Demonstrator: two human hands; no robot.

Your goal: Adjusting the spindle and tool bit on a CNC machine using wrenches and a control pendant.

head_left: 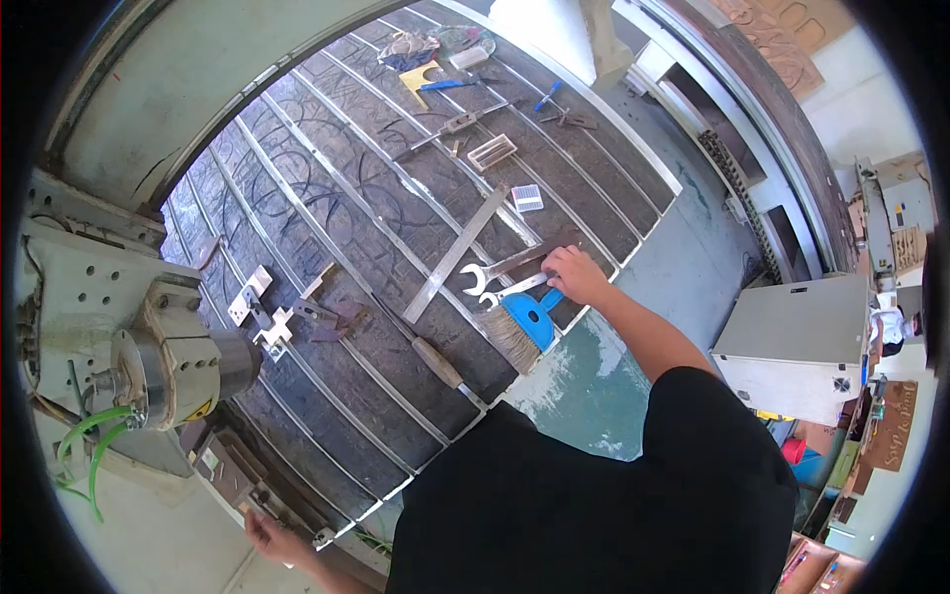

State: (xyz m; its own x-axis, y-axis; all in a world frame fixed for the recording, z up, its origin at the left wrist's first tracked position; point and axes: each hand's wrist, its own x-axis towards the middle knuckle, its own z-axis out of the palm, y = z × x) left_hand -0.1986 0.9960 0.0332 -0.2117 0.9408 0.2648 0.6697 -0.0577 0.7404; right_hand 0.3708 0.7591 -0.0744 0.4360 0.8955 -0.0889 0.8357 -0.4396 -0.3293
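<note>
Right hand (576, 274) curls by the wrench (520, 286), brush (522, 322) at seven o'clock; whether it or the left hand (274, 542) pinches anything, I cannot tell — best close round one handle.

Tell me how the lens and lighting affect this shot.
Head view: fisheye bends the slotted bed's long outer edge, and the corners go black; head view: the metal strips catch bright glare; head view: the black shirt loses nearly all detail; head view: the right hand and blue brush show no obvious blur.
</note>
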